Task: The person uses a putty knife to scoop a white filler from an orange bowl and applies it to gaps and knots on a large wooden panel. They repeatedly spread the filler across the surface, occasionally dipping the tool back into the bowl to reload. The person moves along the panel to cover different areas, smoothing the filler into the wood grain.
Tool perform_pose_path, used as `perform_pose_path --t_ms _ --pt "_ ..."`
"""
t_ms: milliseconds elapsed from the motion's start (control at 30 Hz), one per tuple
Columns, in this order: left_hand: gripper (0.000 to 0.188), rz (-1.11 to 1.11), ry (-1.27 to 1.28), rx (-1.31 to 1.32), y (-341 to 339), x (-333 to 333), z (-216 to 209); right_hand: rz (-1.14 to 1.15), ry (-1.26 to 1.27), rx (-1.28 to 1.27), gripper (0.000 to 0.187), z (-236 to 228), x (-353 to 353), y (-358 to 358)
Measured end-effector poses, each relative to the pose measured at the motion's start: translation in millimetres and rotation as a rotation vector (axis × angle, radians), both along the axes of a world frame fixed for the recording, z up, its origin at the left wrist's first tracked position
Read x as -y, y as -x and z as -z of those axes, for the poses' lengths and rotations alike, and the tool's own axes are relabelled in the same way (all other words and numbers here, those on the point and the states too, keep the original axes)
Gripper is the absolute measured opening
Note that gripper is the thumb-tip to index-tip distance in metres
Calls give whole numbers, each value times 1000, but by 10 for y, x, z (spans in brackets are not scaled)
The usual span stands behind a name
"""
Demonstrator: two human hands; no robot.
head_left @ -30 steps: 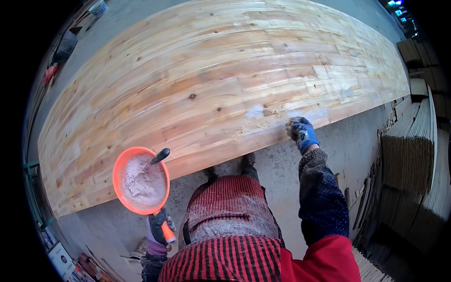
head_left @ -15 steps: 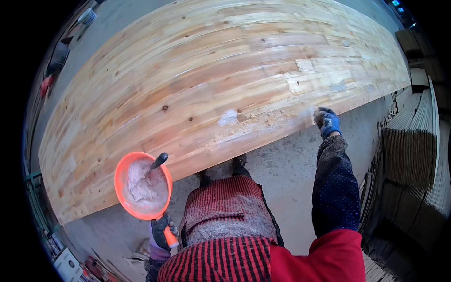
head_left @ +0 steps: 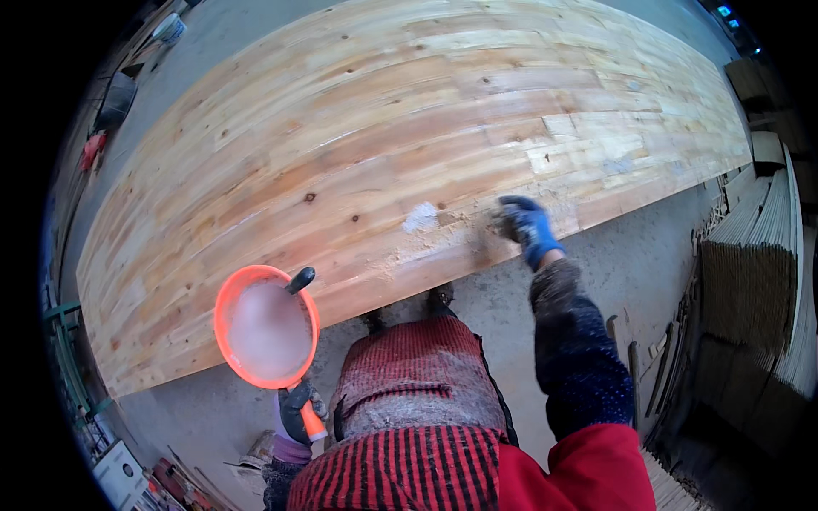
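Observation:
My left hand (head_left: 297, 412), in a dark glove, grips the orange handle of a plastic scoop (head_left: 223, 336). The round orange bowl of it holds pale pinkish filler (head_left: 270, 330), and a tool with a black handle (head_left: 300, 280) sticks out at its rim. In a blue glove, my right hand (head_left: 528, 228) is at the near part of a large wooden panel (head_left: 409, 111). Its fingers look curled and are blurred; what they hold, if anything, is hidden. Beside it, sawdust (head_left: 439, 238) lies scattered along the boards, next to a whitish patch (head_left: 419, 217).
Stacked thin boards (head_left: 750, 281) stand at the right, with loose wood strips (head_left: 660, 375) on the floor beside them. A white bucket (head_left: 169, 30) and a dark tub (head_left: 117, 100) are at the far left. The panel's near edge runs just in front of me.
My right hand has swept left along the panel's near edge, toward the sawdust. My left hand still holds the scoop, which has shifted slightly up and right in view.

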State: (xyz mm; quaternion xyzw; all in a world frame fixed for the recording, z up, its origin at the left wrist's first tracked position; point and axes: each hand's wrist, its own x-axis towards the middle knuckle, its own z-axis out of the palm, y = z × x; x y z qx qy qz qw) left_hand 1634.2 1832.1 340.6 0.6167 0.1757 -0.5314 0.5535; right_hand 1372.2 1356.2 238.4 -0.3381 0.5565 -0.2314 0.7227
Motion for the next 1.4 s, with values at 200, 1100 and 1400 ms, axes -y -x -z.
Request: perform_pose_path --t_ms 200,1100,1400 --pt "19 -15 20 33 -45 -99 -28 -213 137 106 23 101 -328 -965" --pt "27 -23 67 -50 18 243 -401 302 567 -283 19 102 498 1223" --pt "26 -198 106 -79 531 398 -424 -232 1241 -841 28 -456 650 617"
